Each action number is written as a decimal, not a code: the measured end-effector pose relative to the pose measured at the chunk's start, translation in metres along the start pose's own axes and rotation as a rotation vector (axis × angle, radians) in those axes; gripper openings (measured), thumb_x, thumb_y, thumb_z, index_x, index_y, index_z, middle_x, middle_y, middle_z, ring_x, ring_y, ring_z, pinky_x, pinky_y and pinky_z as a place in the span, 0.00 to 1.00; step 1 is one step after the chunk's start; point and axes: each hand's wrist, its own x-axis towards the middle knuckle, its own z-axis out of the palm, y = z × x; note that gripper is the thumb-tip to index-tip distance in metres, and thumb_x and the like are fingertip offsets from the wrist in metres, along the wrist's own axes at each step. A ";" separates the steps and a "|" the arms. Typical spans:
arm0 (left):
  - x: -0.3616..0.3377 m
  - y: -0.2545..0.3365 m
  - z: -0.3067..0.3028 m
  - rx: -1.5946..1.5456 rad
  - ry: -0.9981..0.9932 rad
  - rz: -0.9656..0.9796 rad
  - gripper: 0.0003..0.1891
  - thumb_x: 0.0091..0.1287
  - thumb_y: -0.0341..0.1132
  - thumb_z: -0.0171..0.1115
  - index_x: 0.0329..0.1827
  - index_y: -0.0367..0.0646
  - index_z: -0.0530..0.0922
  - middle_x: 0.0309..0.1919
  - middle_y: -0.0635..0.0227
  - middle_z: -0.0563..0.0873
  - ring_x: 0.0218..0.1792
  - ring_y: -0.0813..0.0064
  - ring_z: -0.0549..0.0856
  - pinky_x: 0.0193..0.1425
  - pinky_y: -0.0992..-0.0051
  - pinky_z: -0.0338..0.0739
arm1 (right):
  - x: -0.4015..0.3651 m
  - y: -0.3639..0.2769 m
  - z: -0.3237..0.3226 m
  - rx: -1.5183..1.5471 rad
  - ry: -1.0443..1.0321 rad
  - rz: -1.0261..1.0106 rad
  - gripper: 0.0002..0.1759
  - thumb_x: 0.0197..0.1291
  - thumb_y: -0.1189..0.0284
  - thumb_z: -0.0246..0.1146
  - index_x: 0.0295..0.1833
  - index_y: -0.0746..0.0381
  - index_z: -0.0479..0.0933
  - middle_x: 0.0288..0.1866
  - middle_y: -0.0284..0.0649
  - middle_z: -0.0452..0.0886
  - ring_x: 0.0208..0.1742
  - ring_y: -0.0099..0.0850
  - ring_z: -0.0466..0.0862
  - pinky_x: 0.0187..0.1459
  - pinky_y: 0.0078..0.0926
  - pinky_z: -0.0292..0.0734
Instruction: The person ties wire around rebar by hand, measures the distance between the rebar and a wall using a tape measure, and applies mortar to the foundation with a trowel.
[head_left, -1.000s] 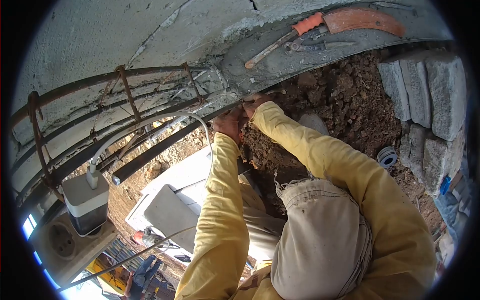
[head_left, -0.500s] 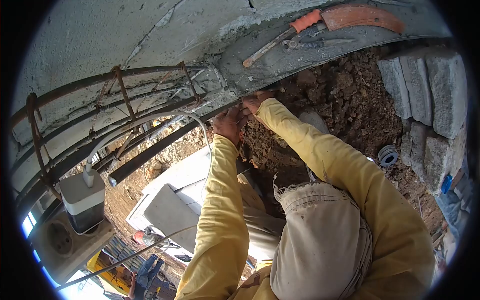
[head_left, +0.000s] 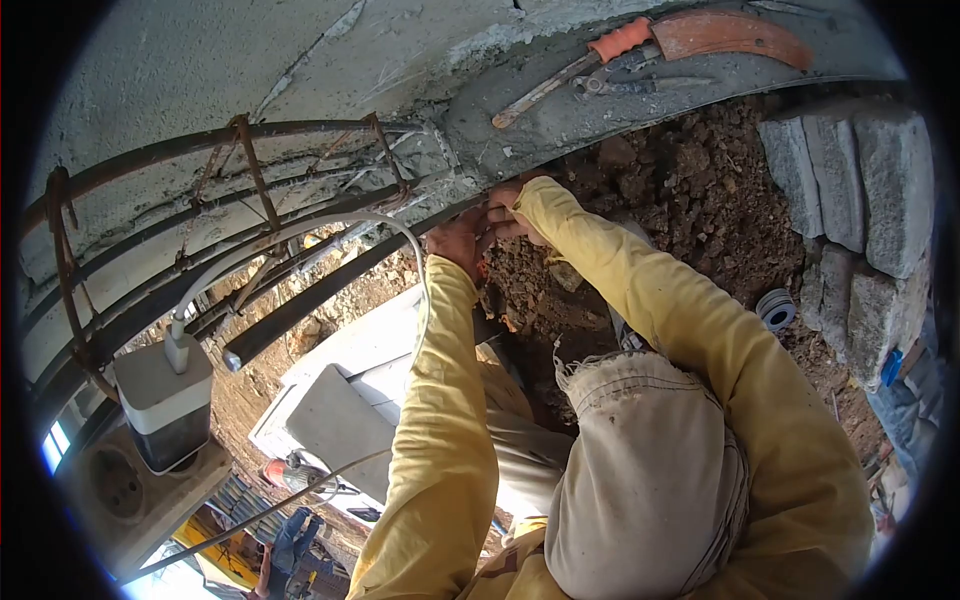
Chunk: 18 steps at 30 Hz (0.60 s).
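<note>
Head view: both hands are up at the lip of the concrete ledge [head_left: 540, 138], close together.
Left hand [head_left: 458, 243]: fingers curled, right by the upper end of the dark bar [head_left: 330, 294]; whether they pinch anything, I can't tell.
Right hand [head_left: 514, 210]: fingers bent beside the left's, tips partly hidden; what they grip, I can't tell either.
Dark bar: slants down-left from the grip, lower end well apart from it.
Soil [head_left: 690, 215]: loose, below the ledge.
Orange-handled blade [head_left: 690, 36]: on the ledge, beyond the hands.
</note>
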 end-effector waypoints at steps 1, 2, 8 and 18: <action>0.001 -0.002 -0.002 0.120 -0.040 0.098 0.09 0.62 0.33 0.59 0.42 0.39 0.77 0.37 0.68 0.83 0.36 0.74 0.83 0.42 0.72 0.80 | 0.006 0.003 -0.001 0.010 0.034 -0.012 0.09 0.58 0.70 0.56 0.44 0.59 0.72 0.42 0.38 0.79 0.41 0.33 0.81 0.41 0.33 0.81; 0.002 -0.003 -0.005 0.241 -0.080 0.199 0.09 0.61 0.33 0.59 0.42 0.40 0.77 0.36 0.68 0.83 0.36 0.74 0.83 0.42 0.73 0.80 | 0.008 0.004 0.004 0.020 0.066 -0.025 0.09 0.58 0.70 0.56 0.44 0.59 0.72 0.42 0.38 0.79 0.40 0.33 0.81 0.40 0.33 0.81; -0.001 -0.003 0.001 0.075 -0.040 0.108 0.02 0.61 0.31 0.60 0.35 0.47 0.77 0.31 0.73 0.82 0.32 0.77 0.81 0.39 0.75 0.79 | -0.030 -0.001 0.033 0.089 0.219 -0.151 0.10 0.57 0.70 0.59 0.44 0.59 0.73 0.40 0.36 0.79 0.38 0.31 0.81 0.38 0.31 0.81; -0.002 -0.015 0.008 -0.070 0.088 0.017 0.05 0.62 0.33 0.60 0.29 0.49 0.74 0.28 0.76 0.80 0.31 0.81 0.78 0.37 0.76 0.73 | 0.009 0.026 0.016 -0.254 0.347 -0.487 0.11 0.53 0.71 0.62 0.39 0.66 0.77 0.28 0.39 0.81 0.31 0.27 0.81 0.34 0.25 0.77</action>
